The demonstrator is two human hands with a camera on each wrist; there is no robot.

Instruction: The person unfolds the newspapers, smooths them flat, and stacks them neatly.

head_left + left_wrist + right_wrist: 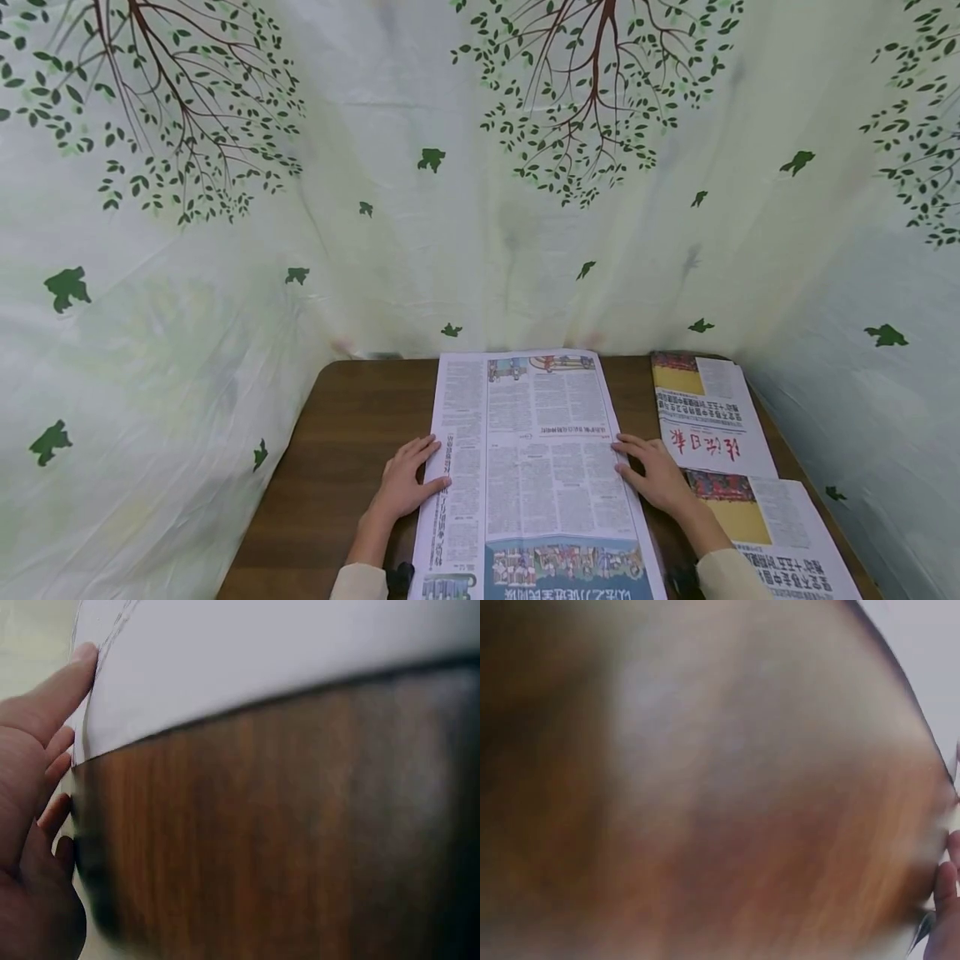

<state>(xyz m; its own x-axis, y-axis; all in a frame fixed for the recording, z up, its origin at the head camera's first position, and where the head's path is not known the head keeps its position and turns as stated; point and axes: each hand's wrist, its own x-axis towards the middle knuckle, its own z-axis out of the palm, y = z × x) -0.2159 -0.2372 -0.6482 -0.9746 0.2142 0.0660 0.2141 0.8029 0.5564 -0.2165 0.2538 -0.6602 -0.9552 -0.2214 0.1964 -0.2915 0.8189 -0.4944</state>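
A newspaper (555, 475) lies lengthwise on the table, its print upside down in the head view and its near end cut off by the frame. My left hand (405, 483) lies at its left edge, fingertips and thumb tip touching the margin. Across from it, my right hand (660, 479) touches the right edge with fingers and thumb spread apart. In the left wrist view, the left thumb (75, 671) lies along the white paper's edge, with the other fingers loosely bent below. Only the fingers of the right hand (946, 892) show in the blurred right wrist view.
Two more folded newspapers lie on the right side, one farther back (720, 454) and a nearer one (787, 521) partly behind the right forearm. Brown wooden tabletop (352, 425) shows to the left. A leaf-patterned curtain (510, 275) hangs around the back and sides.
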